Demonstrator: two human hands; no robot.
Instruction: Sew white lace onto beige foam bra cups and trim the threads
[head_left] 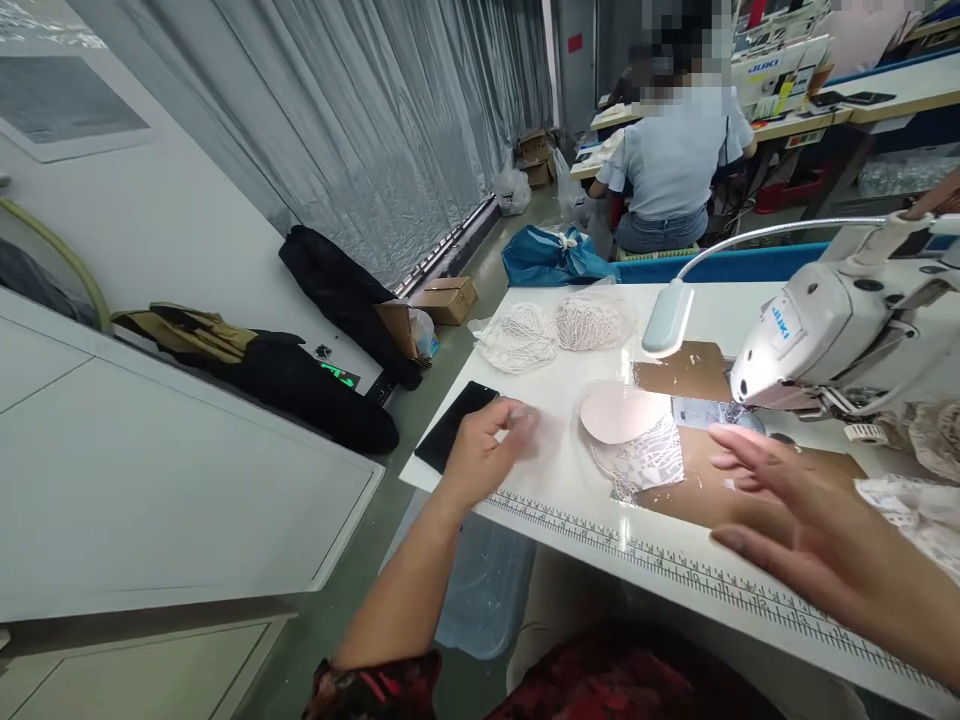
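My left hand (491, 450) is over the table's left side, beside a black phone (457, 425). Its fingers are loosely curled and smeared by motion, so I cannot make out whether anything is between them. To the right, a pale pink bra cup (622, 412) lies on white lace (645, 455), near the metal needle plate (701, 412). My right hand (802, 520) hovers in front of the sewing machine (817, 330), fingers apart and holding nothing. Two lace-covered cups (559, 330) lie together at the back of the table.
A ruler strip (675, 560) runs along the table's front edge. A lamp (669, 318) hangs over the table. More lace (919, 515) lies at the right. A blue bag (555, 255), cardboard boxes (446, 300) and a seated person (671, 160) are beyond.
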